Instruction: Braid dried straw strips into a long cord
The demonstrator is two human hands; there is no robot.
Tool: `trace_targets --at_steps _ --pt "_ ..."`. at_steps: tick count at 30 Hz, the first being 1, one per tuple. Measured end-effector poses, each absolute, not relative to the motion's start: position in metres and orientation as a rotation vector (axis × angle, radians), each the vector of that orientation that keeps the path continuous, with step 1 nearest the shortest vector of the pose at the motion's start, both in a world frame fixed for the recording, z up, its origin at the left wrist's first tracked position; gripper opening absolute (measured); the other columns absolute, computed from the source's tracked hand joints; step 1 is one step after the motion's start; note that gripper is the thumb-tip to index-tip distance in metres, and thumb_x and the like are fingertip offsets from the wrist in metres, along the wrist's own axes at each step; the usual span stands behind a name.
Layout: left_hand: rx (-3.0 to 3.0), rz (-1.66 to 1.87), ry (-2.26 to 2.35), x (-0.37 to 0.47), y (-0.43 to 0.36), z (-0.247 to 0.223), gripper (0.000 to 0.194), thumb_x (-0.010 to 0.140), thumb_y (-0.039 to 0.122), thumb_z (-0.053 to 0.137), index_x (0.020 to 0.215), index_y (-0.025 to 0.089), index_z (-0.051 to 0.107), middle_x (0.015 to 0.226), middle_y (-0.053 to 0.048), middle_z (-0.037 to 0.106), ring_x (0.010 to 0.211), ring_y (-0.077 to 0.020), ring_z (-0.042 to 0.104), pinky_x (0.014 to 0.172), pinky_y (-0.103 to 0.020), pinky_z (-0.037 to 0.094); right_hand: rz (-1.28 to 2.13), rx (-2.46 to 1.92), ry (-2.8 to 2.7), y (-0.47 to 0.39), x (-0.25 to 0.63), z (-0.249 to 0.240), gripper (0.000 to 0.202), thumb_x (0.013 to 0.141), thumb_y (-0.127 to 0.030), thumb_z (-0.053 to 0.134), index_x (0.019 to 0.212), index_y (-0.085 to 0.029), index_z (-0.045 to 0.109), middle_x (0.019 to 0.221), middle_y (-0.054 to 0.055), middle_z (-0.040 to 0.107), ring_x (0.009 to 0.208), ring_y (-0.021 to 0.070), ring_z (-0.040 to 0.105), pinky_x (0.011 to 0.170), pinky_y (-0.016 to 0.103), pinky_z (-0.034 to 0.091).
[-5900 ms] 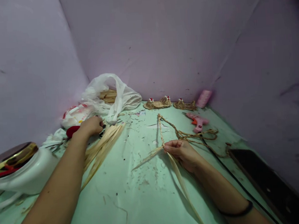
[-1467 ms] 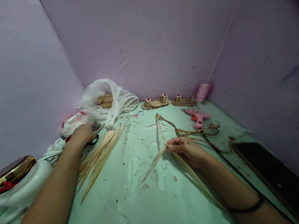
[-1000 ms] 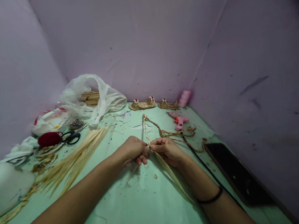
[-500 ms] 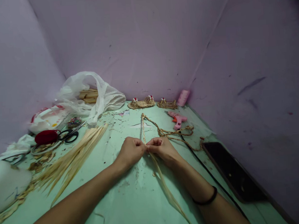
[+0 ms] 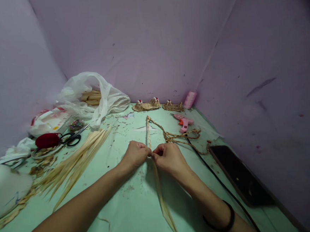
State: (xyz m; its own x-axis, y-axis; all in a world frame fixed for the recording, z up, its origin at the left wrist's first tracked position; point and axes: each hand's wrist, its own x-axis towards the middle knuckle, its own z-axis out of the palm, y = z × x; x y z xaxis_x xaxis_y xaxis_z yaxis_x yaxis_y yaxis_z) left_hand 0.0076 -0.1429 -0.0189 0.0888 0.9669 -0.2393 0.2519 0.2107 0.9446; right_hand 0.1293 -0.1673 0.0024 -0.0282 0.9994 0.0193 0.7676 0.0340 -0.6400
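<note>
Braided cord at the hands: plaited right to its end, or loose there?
Loose: beyond the hands the cord is plaited, but on the near side a pale strip runs unbraided toward the picture's bottom edge.

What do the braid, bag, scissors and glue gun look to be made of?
Braid: likely dried plant fibre, matte; straw-coloured, with flat, papery loose ends.
Bag: thin plastic film, slight sheen; translucent and crinkled, contents showing at its opening.
Scissors: probably metal blades, grey; black handles look like moulded plastic.
Glue gun: likely hard plastic; evenly coloured pink body, orange trigger. Nozzle material unclear.
</note>
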Motion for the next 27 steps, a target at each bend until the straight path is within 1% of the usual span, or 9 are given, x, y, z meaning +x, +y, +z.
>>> trace_targets --at_steps 3,6,10,13,16,19,21,24,27 --pt "1.137 0.844 1.378 0.009 -0.146 -0.009 0.015 0.047 0.01 0.046 0.036 0.015 0.037 0.032 0.008 0.024 0.033 -0.0024 0.018 0.036 -0.019 0.011 0.467 -1.812 -1.938 -0.18 0.12 0.009 0.018 0.066 -0.021 0.052 0.06 -0.014 0.067 0.057 0.008 0.065 0.05 0.0129 0.051 0.047 0.023 0.027" --pt "1.004 0.802 1.362 0.008 -0.147 -0.001 0.015 0.048 0.011 0.048 0.038 0.016 0.038 0.029 0.009 0.022 0.03 -0.0027 0.017 0.034 -0.019 0.009 0.413 -1.756 -1.982 -0.188 0.112 0.007 0.018 0.068 -0.018 0.05 0.063 -0.015 0.067 0.061 0.009 0.066 0.052 0.0132 0.052 0.049 0.023 0.027" --pt "1.045 0.845 1.219 0.004 -0.143 -0.002 0.005 0.046 0.013 0.052 0.042 0.012 0.049 0.034 0.005 0.038 0.034 -0.0035 0.031 0.035 -0.017 0.02 0.448 -1.642 -1.996 -0.188 0.111 0.003 0.018 0.068 -0.015 0.048 0.062 -0.014 0.065 0.059 0.006 0.064 0.05 0.0108 0.049 0.049 0.022 0.028" --pt "1.078 0.861 1.121 -0.002 -0.141 -0.004 0.005 0.044 0.014 0.056 0.046 0.011 0.053 0.037 0.003 0.046 0.036 -0.0045 0.037 0.037 -0.017 0.025 0.599 -1.584 -1.973 -0.181 0.123 0.006 0.019 0.069 -0.024 0.051 0.058 -0.015 0.063 0.052 0.003 0.059 0.047 0.01 0.045 0.047 0.022 0.027" --pt "1.061 0.751 1.145 -0.007 -0.141 -0.004 0.011 0.047 0.021 0.06 0.05 0.012 0.052 0.029 0.008 0.034 0.027 -0.0023 0.022 0.032 -0.018 0.012 0.765 -1.549 -1.661 -0.168 0.136 0.008 0.026 0.07 -0.035 0.051 0.06 -0.014 0.062 0.055 0.003 0.059 0.051 0.0109 0.048 0.048 0.021 0.031" --pt "1.082 0.681 1.155 -0.011 -0.141 -0.004 0.014 0.049 0.024 0.06 0.054 0.013 0.052 0.029 0.009 0.03 0.025 -0.0021 0.017 0.031 -0.018 0.006 1.182 -1.455 -1.281 -0.159 0.137 0.005 0.021 0.069 -0.031 0.05 0.065 -0.012 0.06 0.063 0.005 0.061 0.056 0.0116 0.053 0.052 0.022 0.038" --pt "1.097 0.678 1.153 -0.011 -0.142 -0.004 0.013 0.05 0.024 0.058 0.055 0.014 0.052 0.03 0.009 0.03 0.026 -0.0021 0.018 0.031 -0.018 0.007 1.483 -1.365 -1.134 -0.158 0.131 0.0 0.016 0.065 -0.026 0.051 0.061 -0.012 0.057 0.058 0.004 0.059 0.053 0.0108 0.052 0.051 0.022 0.039" --pt "1.139 0.652 1.139 -0.011 -0.141 -0.007 0.012 0.051 0.024 0.056 0.053 0.014 0.05 0.031 0.008 0.033 0.027 -0.0025 0.02 0.032 -0.019 0.008 1.63 -1.311 -1.063 -0.159 0.12 -0.009 0.011 0.06 -0.022 0.052 0.056 -0.012 0.054 0.048 0.0 0.051 0.043 0.0074 0.044 0.043 0.02 0.032" --pt "1.242 0.635 1.149 -0.012 -0.138 -0.011 0.01 0.052 0.024 0.054 0.052 0.014 0.05 0.032 0.008 0.031 0.029 -0.0032 0.02 0.034 -0.02 0.011 1.506 -1.394 -1.098 -0.157 0.118 -0.018 0.011 0.057 -0.023 0.054 0.052 -0.012 0.053 0.04 -0.005 0.042 0.035 0.0037 0.029 0.037 0.019 0.018"
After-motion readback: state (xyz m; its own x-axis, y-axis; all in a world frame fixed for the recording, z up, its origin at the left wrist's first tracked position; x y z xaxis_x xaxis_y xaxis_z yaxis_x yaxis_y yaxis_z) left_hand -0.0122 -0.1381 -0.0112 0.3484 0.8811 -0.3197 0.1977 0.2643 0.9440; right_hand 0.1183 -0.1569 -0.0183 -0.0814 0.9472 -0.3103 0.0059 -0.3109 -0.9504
